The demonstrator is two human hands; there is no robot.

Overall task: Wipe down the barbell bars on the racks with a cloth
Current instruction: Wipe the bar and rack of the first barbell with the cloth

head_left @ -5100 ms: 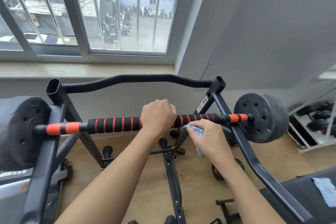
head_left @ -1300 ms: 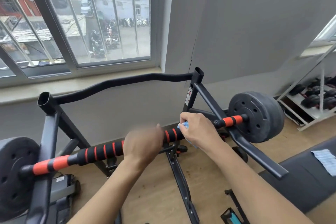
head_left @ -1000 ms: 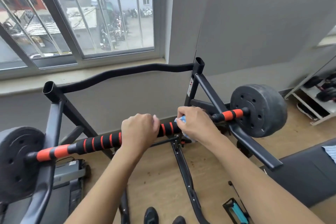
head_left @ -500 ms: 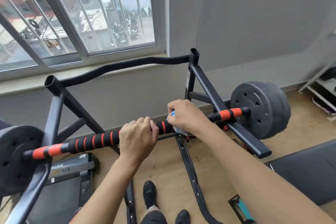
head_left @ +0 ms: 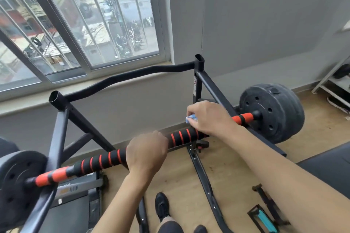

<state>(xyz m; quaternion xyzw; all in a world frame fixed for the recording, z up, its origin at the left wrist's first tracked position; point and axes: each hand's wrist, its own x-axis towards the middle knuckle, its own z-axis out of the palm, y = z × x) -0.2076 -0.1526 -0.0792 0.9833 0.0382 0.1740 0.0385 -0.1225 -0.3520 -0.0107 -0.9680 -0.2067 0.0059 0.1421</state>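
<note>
A barbell bar (head_left: 98,162) with black foam and red-orange rings lies across a black rack (head_left: 58,111), slanting up to the right. Black weight plates sit on both ends, the right plate (head_left: 272,111) and the left plate (head_left: 17,181). My left hand (head_left: 146,154) grips the bar near its middle, fingers curled over the top. My right hand (head_left: 208,117) wraps the bar farther right and holds a light blue cloth (head_left: 191,118) against it; only a small corner of the cloth shows.
A curved black crossbar (head_left: 132,73) joins the rack's two uprights under the window. A treadmill (head_left: 75,200) stands at lower left, a dark bench pad (head_left: 329,168) at right. My shoes (head_left: 162,206) stand on the wooden floor. A shelf (head_left: 337,81) is at far right.
My right hand has slid with the cloth to the right along the bar, away from my left hand. The view has tipped further down and the left hand keeps its grip.
</note>
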